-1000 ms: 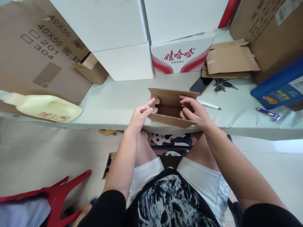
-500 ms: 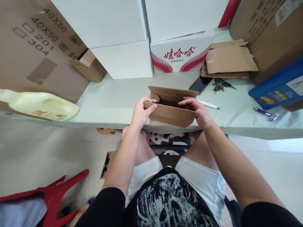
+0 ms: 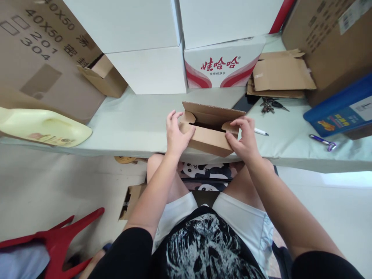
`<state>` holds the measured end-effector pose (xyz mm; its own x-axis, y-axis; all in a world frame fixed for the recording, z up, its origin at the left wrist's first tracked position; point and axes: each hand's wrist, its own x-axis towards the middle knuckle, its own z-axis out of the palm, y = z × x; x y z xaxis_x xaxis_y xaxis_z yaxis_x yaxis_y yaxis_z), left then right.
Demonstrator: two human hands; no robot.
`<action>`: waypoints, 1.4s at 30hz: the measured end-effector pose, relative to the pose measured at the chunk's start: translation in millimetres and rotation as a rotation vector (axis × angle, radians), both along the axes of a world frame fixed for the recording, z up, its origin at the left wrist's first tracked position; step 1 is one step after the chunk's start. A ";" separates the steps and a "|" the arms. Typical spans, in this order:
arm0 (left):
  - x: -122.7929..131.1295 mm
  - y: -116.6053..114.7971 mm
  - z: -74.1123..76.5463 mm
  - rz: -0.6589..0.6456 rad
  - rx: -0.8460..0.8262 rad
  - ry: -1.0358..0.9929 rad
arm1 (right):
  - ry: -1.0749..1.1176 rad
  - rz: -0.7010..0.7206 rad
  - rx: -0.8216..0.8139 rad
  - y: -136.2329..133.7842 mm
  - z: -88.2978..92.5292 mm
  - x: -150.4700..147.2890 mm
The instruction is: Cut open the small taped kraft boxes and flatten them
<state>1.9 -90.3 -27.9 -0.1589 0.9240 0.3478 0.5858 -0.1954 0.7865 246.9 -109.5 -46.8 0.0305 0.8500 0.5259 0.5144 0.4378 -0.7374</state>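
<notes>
A small brown cardboard box (image 3: pixel 209 140) stands near the table's front edge, its top partly uncovered. Its back flap is raised, and small side flaps show at both ends. The front flap is folded inward, leaving a dark gap. My left hand (image 3: pixel 178 135) is at the left end, thumb on the front flap and fingers curved beyond the side. At the right end, my right hand (image 3: pixel 244 138) presses its thumb on the front flap's corner, while its fingers bend over the right side flap. A dark phone (image 3: pixel 247 101) and a white pen (image 3: pixel 261 132) lie just behind and right.
White cartons (image 3: pixel 157 71) and a red-and-white carton (image 3: pixel 223 66) line the back. Folded cardboard (image 3: pixel 283 71), keys (image 3: pixel 271 105), a blue container (image 3: pixel 340 108) and a purple peeler (image 3: pixel 322 142) are to the right. A yellow bottle (image 3: pixel 46 126) lies left; a red stool (image 3: pixel 58 240) is below.
The front flap, upright before, has folded down inward. My thumbs have moved onto it, the left fingers have lifted, and the right hand has shifted to the box's right corner.
</notes>
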 end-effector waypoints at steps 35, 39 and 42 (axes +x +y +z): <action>-3.9 7.1 -18.3 -0.006 0.054 -0.022 | -0.225 0.142 0.139 -32.3 -34.1 1.4; -7.0 2.6 -25.9 -0.062 0.133 -0.035 | -0.201 0.141 0.228 -38.5 -36.4 0.1; -10.7 -3.3 -31.0 -0.119 0.168 -0.035 | -0.180 0.153 0.219 -47.4 -35.1 2.8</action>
<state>-8.8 -93.6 -58.9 -0.0672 0.8666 0.4945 0.5236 -0.3912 0.7568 249.7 -156.9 -81.9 -0.1995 0.7033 0.6823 0.5438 0.6587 -0.5200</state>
